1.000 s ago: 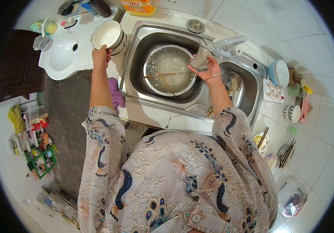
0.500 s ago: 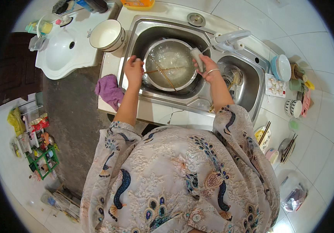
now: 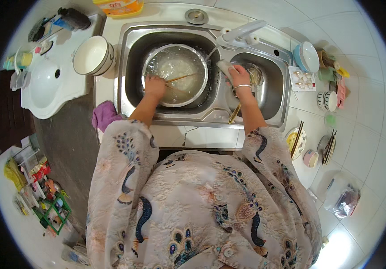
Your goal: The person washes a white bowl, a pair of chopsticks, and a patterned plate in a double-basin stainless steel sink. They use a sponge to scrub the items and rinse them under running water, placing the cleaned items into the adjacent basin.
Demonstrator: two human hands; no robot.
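Observation:
My left hand is closed at the left side of a round metal basin in the larger sink bowl. From its fingers two wooden chopsticks spread to the right over the cloudy, bubbly water. My right hand grips a pale grey, roll-shaped scrubber, a loofah or folded cloth by its look; it is above the divider between the two bowls. A thin stream runs from the white faucet beside the basin's right rim. What lies under the water is hard to make out.
Utensils with a gold handle lie in the smaller sink bowl. Stacked bowls and a purple cloth sit on the left. Along the right counter are a blue bowl, striped cups and a plate with chopsticks.
My left hand has moved down to the basin's rim, and the chopsticks have shifted with it. The right hand keeps the scrubber, now above the divider. The whole view has shifted.

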